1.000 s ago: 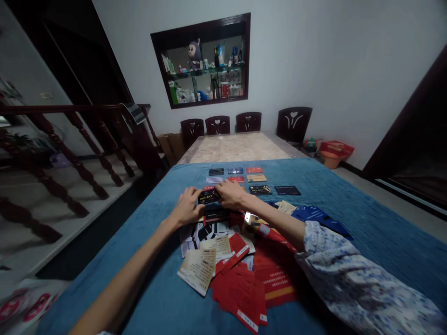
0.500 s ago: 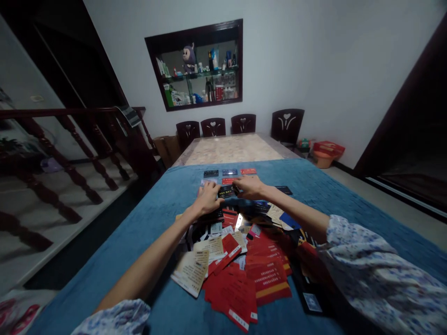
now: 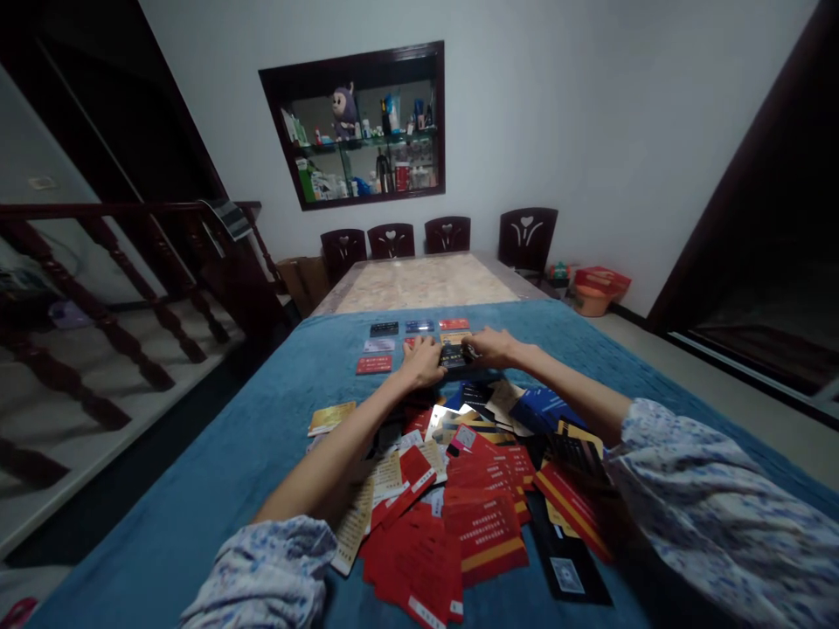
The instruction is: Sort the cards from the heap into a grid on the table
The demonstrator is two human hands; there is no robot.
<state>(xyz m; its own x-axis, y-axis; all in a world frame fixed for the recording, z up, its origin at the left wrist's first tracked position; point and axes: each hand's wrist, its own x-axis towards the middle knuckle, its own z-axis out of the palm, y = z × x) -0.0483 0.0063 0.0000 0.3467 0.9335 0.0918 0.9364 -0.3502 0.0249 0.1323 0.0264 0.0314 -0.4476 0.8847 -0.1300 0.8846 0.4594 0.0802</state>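
My left hand (image 3: 423,361) is at the left edge of a black card (image 3: 454,353) with gold lettering, its fingers curled and its thumb at the card. My right hand (image 3: 495,348) pinches the same card at its right edge. Left of my left hand lies a red card (image 3: 374,364), with a pale card (image 3: 378,346) above it. Farther up are a black card (image 3: 384,329), a dark blue card (image 3: 419,326) and a red card (image 3: 454,324) in a row. A yellowish card (image 3: 454,337) sits just beyond the held one.
Below my hands spreads a heap of overlapping cards, many of them red cards (image 3: 419,559), with blue cards (image 3: 545,409) at its right and a gold card (image 3: 331,418) at its left. A blue cloth (image 3: 242,489) covers the near table. Chairs (image 3: 528,238) stand behind.
Both hands have shifted right along with the black card. The red card at the left, earlier under my left hand, now shows. The view has turned slightly.
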